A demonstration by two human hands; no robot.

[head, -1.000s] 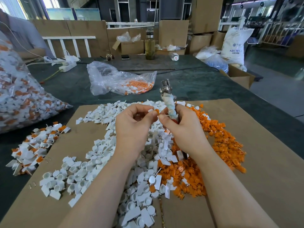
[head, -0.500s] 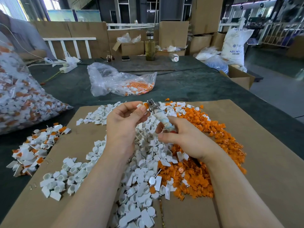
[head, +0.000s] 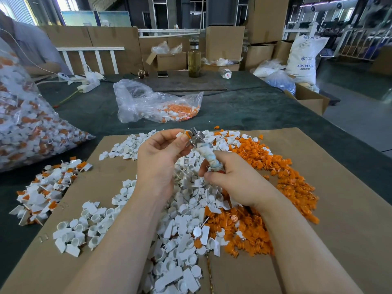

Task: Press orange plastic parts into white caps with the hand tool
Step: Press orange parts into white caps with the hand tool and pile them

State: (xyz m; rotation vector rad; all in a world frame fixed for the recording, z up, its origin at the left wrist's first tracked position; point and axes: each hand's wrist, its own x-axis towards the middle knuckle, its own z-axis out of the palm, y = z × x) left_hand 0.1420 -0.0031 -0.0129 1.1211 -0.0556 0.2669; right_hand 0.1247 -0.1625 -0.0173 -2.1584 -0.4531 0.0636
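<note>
My left hand pinches a white cap with an orange part at its fingertips. My right hand grips the hand tool by its cloth-wrapped handle; the tool leans up and to the left, and its metal head meets the orange part. Below both hands, a heap of loose white caps spreads over a cardboard sheet. A heap of loose orange parts lies to the right of the white caps.
A small pile of white caps with orange inserts lies at the left. A big clear bag of such caps sits beyond it, and a smaller plastic bag lies on the green tabletop. Another person's sleeve shows at far left.
The tool has swung from upright to leaning left, its head now against the cap in my left hand. My right hand has dropped lower, and both hands have shifted slightly left.
</note>
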